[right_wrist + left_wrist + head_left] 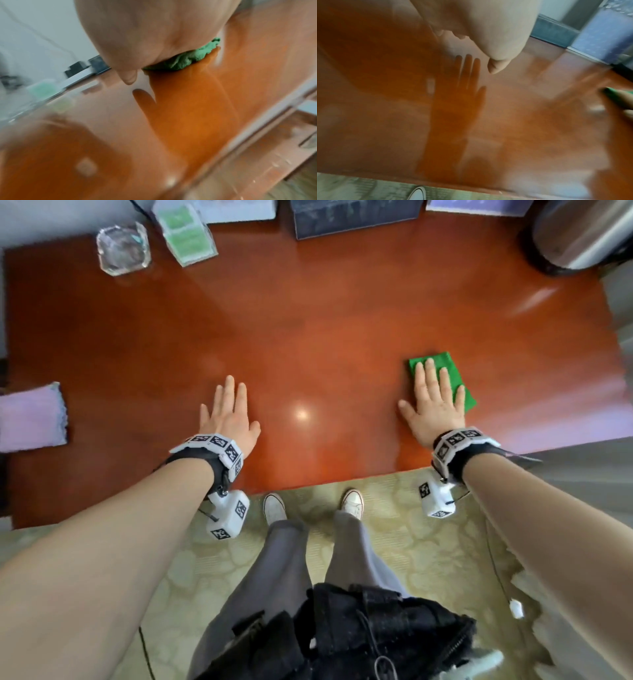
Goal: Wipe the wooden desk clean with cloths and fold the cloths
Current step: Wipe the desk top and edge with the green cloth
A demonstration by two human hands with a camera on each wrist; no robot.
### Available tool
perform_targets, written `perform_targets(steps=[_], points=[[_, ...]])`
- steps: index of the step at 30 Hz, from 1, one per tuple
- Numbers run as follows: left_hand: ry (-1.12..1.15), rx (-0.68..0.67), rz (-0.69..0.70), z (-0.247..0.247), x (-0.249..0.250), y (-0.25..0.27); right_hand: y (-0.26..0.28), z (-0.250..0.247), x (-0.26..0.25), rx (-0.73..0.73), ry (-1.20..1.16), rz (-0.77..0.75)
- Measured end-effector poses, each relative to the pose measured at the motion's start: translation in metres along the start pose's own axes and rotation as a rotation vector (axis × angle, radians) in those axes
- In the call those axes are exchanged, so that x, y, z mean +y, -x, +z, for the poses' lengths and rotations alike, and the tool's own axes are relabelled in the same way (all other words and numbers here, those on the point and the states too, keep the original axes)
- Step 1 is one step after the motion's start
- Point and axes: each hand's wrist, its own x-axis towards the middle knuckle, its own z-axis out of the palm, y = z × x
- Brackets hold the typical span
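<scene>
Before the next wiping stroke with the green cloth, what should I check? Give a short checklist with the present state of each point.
1. Right hand lies flat on the green cloth, fingers straight: ok.
2. Cloth is folded and lies on the desk, not hanging over an edge: ok.
3. Left hand is open and holds nothing: ok. Whether it touches the desk: cannot tell.
4. Desk between the hands is bare, so the path toward the left is free: ok.
5. Glass ashtray and metal bin stand far back, away from the cloth: ok.
6. Pink cloth is folded: cannot tell.
</scene>
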Motion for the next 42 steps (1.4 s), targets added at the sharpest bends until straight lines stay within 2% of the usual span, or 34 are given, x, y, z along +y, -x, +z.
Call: perform_targets(steps=[4,7,9,12,16,18,21,23,26,29,31,34,36,39,42], points=[[0.025,-0.062,-0.095,0.003,-0.053,-0.003,-0.01,-0.006,-0.012,-0.027,-0.075,0.199],[0.069,-0.105,-0.046,0.008,-0.071,0.0,-0.005,0.004,-0.056,0.026,-0.133,0.322],[0.07,-0.104,-0.02,0.008,-0.073,0.0,0.001,0.013,-0.093,0.045,-0.116,0.323],[0.075,-0.139,-0.006,0.006,-0.072,-0.001,0.011,0.031,-0.157,0.005,-0.05,0.212],[0.08,-0.168,0.037,0.003,-0.08,-0.002,0.035,0.056,-0.234,-0.048,0.012,-0.062],[0.092,-0.167,0.059,0.0,-0.085,-0.002,0.048,0.065,-0.252,-0.077,0.051,-0.194],[0.091,-0.175,0.099,-0.001,-0.092,-0.002,0.052,0.065,-0.242,-0.111,0.092,-0.319],[0.073,-0.171,0.126,-0.002,-0.097,-0.003,0.048,0.059,-0.22,-0.09,0.034,-0.224],[0.026,-0.156,0.151,-0.004,-0.101,-0.002,0.043,0.046,-0.178,-0.016,-0.112,0.116],[-0.067,-0.11,0.181,-0.006,-0.102,-0.002,0.035,0.033,-0.147,-0.034,-0.178,0.267],[-0.155,-0.024,0.241,-0.01,-0.107,-0.007,0.024,0.03,-0.151,-0.021,-0.224,0.375],[-0.165,0.067,0.32,-0.027,-0.114,-0.025,0.005,0.029,-0.196,0.042,-0.272,0.482],[-0.1,0.067,0.279,-0.041,-0.115,-0.039,-0.008,0.031,-0.232,0.027,-0.224,0.362],[-0.036,0.044,0.179,-0.053,-0.11,-0.056,-0.01,0.039,-0.283,-0.062,-0.097,0.07],[-0.067,0.027,0.176,-0.062,-0.103,-0.072,0.001,0.048,-0.312,-0.123,0.0,-0.17]])
